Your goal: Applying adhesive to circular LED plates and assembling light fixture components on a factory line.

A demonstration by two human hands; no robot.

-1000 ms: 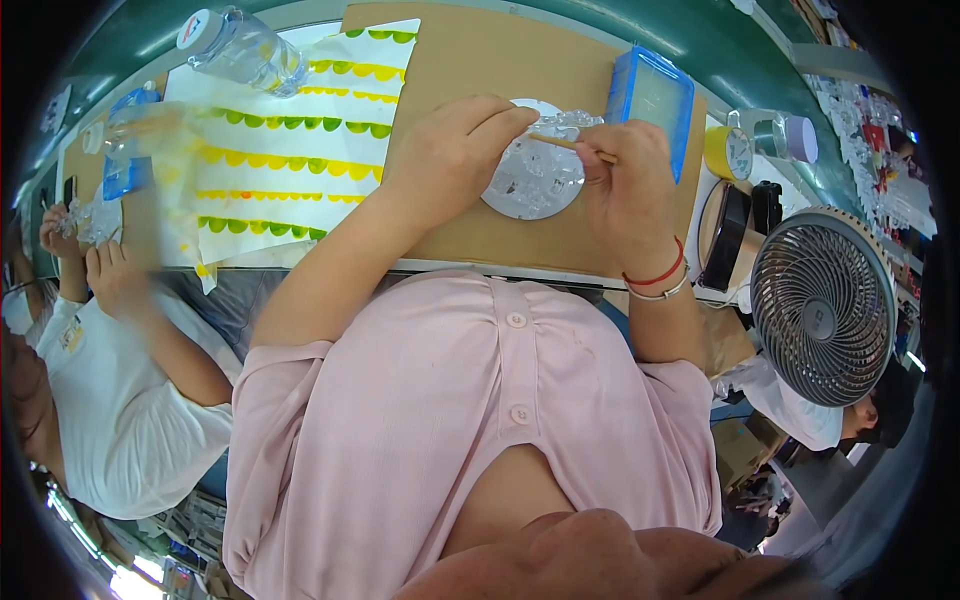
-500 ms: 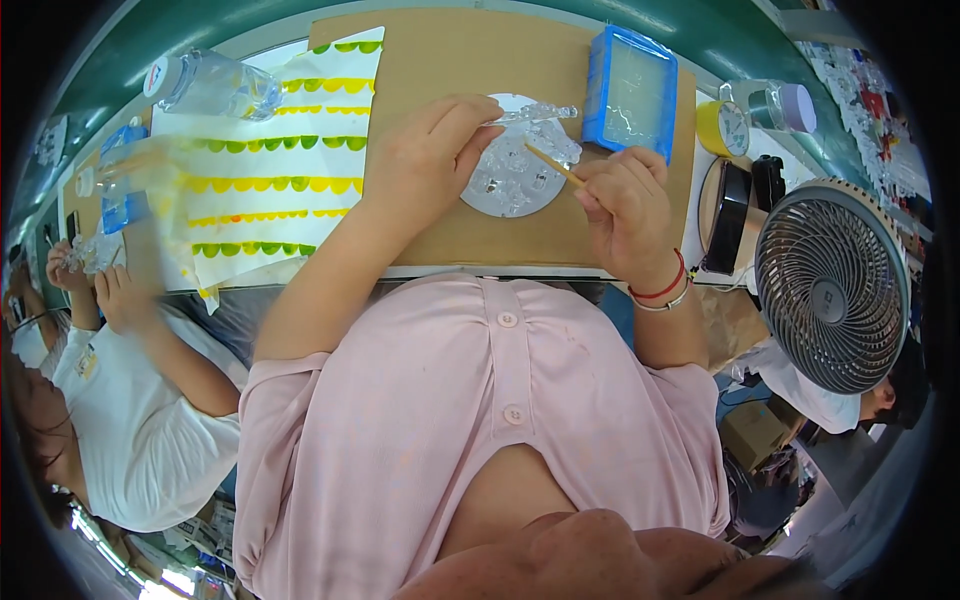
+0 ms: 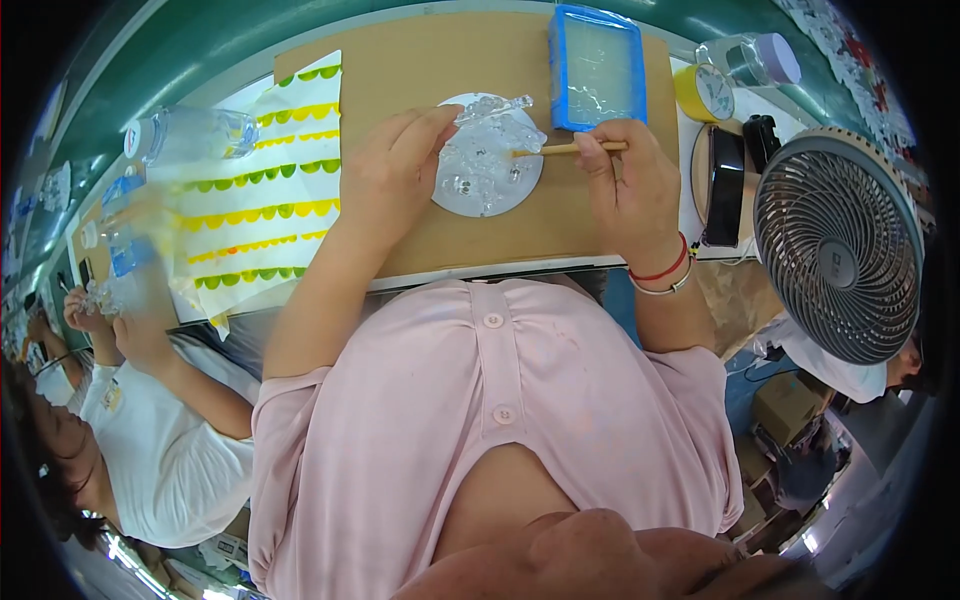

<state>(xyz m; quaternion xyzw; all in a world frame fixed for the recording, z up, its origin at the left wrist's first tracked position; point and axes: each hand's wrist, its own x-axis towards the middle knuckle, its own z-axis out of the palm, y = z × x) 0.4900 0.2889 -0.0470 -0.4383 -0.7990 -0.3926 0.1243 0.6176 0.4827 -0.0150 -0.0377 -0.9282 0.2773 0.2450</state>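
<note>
Left hand is pinching a clear piece above the white disc; right hand is clamping a wooden stick, tip reaching over the disc. Piece is looking light, stiff, slick, possibly brittle: edges probably suiting a gentle hold. Stick is seeming light, rigid, grippy along its shaft.

Right fingers pinched, left fingers bent inward.

At upper centre, the left hand holds a clear plastic piece at a round white plate. The right hand grips a wooden stick (tip over the plate). A blue-rimmed tray lies above; a grey fan stands at right.
</note>
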